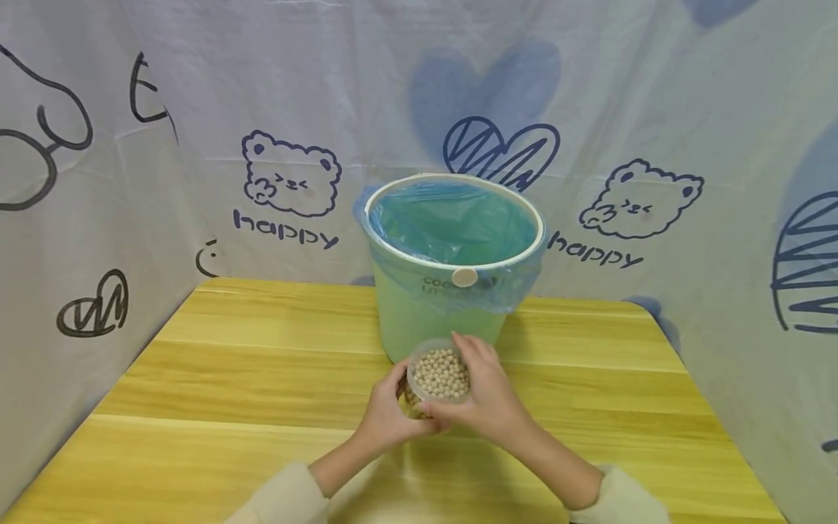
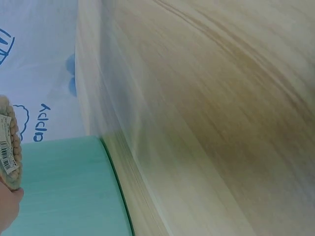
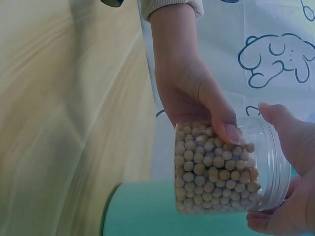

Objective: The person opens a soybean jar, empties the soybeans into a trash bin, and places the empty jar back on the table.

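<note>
Jar [image 3: 266, 162] of clear plastic, filled most of the way with small pale balls [image 3: 216, 172], held up above a wood-grain table [image 1: 229, 407] and just in front of a pale green bin [image 1: 425, 316]. Both hands are clamped on it: the left hand [image 1: 385, 416] grips the lower body, its thumb pressed to the side, and the right hand [image 1: 489, 389] curls round the rim end. Behind them, the bin stands upright, lined with a blue bag [image 1: 517, 291] folded over its edge. Whether a clear lid covers the jar, I cannot tell. The main risk, as I judge it, is spilling: if the top is uncovered or comes loose, a tilt or sudden jerk could scatter balls across the table. Smooth plastic might also slip should either hand slacken.
</note>
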Demonstrator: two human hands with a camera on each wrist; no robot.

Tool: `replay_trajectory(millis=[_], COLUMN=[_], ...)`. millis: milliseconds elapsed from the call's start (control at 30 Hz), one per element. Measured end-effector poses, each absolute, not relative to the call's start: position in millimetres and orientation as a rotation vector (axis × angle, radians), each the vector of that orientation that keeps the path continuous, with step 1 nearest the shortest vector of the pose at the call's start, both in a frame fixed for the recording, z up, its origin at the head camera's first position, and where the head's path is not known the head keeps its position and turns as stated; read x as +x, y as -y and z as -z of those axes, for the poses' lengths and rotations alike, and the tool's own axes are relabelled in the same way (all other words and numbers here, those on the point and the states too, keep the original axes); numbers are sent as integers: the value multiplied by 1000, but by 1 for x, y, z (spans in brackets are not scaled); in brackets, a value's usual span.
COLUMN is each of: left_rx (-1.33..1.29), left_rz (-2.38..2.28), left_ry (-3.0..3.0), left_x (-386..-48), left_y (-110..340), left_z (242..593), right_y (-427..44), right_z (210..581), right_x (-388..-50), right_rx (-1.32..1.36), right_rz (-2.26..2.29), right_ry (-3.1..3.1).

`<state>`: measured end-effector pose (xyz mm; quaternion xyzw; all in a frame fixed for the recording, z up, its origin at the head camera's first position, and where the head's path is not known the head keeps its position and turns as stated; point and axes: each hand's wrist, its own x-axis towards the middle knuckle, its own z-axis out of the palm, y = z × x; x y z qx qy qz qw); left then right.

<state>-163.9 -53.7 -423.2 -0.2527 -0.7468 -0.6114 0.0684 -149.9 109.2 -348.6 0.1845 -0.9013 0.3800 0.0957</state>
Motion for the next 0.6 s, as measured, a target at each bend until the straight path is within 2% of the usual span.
replay_trajectory(millis=[600], left_rx=[-823], left_rz=[1817], left_ry=[2243], left_x=[-162], left_y=[58], left_z=[423], right_y=[-111], right_z=[356], right_x=[-149], right_rx=[551], right_rz=[-1237], right_ry=[2577])
